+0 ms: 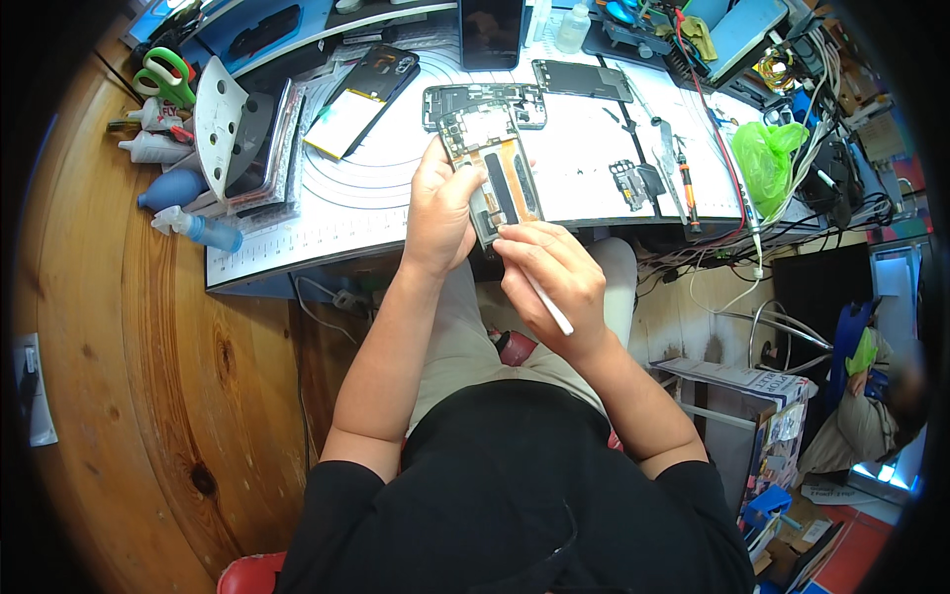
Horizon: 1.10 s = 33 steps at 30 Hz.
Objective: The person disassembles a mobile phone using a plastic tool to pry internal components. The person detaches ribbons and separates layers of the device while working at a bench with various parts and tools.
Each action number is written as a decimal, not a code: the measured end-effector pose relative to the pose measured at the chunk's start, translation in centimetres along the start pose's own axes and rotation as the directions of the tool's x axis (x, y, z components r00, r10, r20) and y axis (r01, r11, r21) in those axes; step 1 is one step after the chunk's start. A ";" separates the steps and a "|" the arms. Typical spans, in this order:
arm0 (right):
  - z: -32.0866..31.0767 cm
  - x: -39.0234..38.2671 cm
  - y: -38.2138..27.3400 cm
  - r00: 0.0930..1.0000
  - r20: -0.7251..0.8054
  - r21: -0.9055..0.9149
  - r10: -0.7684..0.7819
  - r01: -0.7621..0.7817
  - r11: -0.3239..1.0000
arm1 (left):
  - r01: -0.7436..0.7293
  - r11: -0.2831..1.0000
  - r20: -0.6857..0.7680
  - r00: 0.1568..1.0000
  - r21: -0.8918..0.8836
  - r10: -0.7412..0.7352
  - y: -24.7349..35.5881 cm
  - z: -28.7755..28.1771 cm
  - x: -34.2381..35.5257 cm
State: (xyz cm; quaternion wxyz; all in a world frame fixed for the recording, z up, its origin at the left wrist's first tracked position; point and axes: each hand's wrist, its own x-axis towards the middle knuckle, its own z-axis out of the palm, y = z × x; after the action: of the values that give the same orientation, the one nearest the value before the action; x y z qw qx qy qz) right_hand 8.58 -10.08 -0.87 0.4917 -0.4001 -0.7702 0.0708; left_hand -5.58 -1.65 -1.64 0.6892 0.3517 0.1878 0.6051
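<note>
My left hand (pixel 437 216) is closed around the left side of an opened phone body (pixel 522 183), thumb over its inner face. Bare internals show along it, with a copper-orange area and a dark long strip. My right hand (pixel 566 275) pinches a slim white stick-shaped tool (pixel 552 309) at the phone's lower end. The tool's tip is hidden by the fingers, so its exact kind does not show. Just beyond the held phone lies another opened phone chassis (pixel 534 101) on the white work mat (pixel 366 213).
A phone with its battery exposed (pixel 346 124) lies at the left. To the right are small phone parts (pixel 633 183), an orange-handled screwdriver (pixel 687 188) and a green plastic bag (pixel 767 163). Green scissors (pixel 163 79) and a spray bottle (pixel 203 230) sit left. A dark-screened phone (pixel 491 35) stands at the back.
</note>
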 end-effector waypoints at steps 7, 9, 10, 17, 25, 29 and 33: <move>-0.1 -0.5 -0.5 1.000 -0.005 -0.035 0.014 -0.014 0.999 | -0.027 0.999 -0.004 1.000 0.022 0.027 -0.3 -0.2 0.1; -0.1 -0.6 -0.5 1.000 -0.006 -0.029 0.020 -0.020 0.999 | -0.009 1.000 -0.006 1.000 0.000 0.009 0.0 0.2 -0.1; -0.1 -0.7 -0.5 1.000 -0.006 -0.026 0.023 -0.023 0.999 | 0.000 1.000 -0.007 1.000 -0.011 0.000 0.0 0.4 -0.2; -0.2 -1.3 -0.2 1.000 -0.004 -0.011 0.020 -0.021 1.000 | -0.007 1.000 0.028 1.000 0.028 0.007 -0.2 -0.1 -0.1; -2.2 0.4 0.1 0.983 0.005 0.169 0.186 -0.184 0.968 | 0.054 0.998 0.002 0.999 0.019 -0.054 0.6 0.3 0.0; -3.4 0.7 0.7 0.966 -0.032 0.293 0.258 -0.237 0.926 | 0.078 0.997 0.023 0.997 -0.018 -0.078 0.4 0.0 0.2; -3.6 1.1 0.6 0.856 0.026 0.473 0.516 -0.465 0.749 | 0.078 0.997 0.028 0.997 0.018 -0.078 0.2 -0.1 0.1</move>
State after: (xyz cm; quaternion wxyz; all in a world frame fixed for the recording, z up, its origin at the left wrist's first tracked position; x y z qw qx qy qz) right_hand 11.57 -9.97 1.41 0.5765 -0.4623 -0.5710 0.3575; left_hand -5.76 -1.52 -1.52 0.7120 0.3585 0.1965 0.5709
